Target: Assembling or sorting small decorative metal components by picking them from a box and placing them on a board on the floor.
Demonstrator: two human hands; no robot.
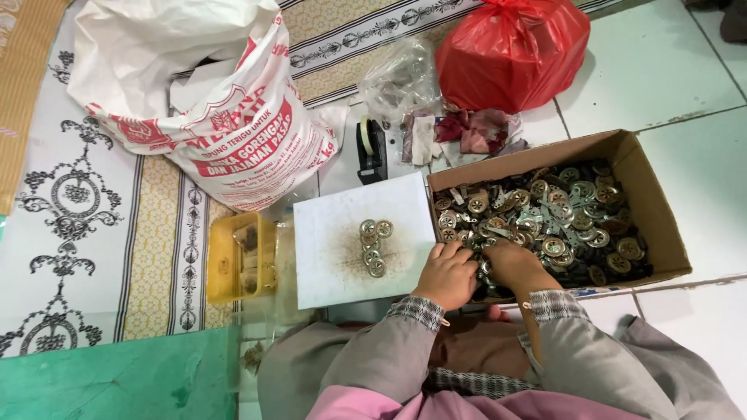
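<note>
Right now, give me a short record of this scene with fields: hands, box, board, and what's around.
left hand: at the box's near edge, fingers in the metal parts
right hand: in the parts too, beside the left
cardboard box: full of round metal parts
white board: small cluster of round discs
around: yellow tub, printed sack, red bag, tape dispenser

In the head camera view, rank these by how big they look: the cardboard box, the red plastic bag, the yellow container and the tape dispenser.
Largest to smallest:
1. cardboard box
2. red plastic bag
3. yellow container
4. tape dispenser
The bag lies farther from the camera, so its true size against the box is unsure.
</note>
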